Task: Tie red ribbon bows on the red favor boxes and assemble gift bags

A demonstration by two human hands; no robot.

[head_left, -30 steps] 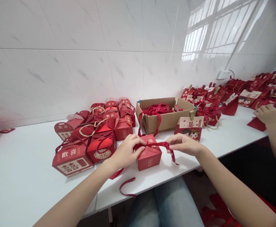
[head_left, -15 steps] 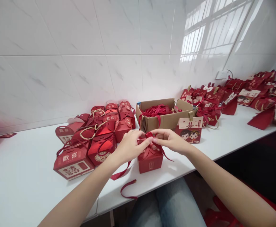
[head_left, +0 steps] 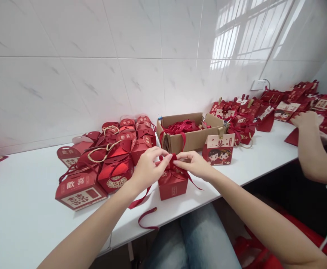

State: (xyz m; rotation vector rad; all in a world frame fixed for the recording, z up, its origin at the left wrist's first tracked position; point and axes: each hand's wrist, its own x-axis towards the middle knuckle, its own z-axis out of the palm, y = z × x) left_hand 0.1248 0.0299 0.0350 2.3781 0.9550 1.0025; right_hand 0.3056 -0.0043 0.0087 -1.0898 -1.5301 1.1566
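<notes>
A small red gift box [head_left: 173, 189] stands upright near the table's front edge, with a dark red ribbon [head_left: 173, 160] at its top. From the left, my left hand [head_left: 150, 166] pinches the ribbon between thumb and fingers. My right hand [head_left: 194, 164] pinches the same ribbon from the other side, close to the left fingertips. One ribbon end trails off to the right of the box, and another hangs down at its left. A loose piece of ribbon [head_left: 144, 220] lies curled at the table edge.
Several finished-looking red boxes [head_left: 81, 186] are grouped at the left. Behind the gift box is a cardboard box [head_left: 191, 140] of ribbons, beside a box with two cartoon figures [head_left: 218, 154]. More red boxes line the wall at right, where another person's arm [head_left: 309, 149] reaches over the table.
My fingers have shifted on the ribbon, and its loop now stands up between them. The view has moved slightly. Another person's arm has come further into view at the right.
</notes>
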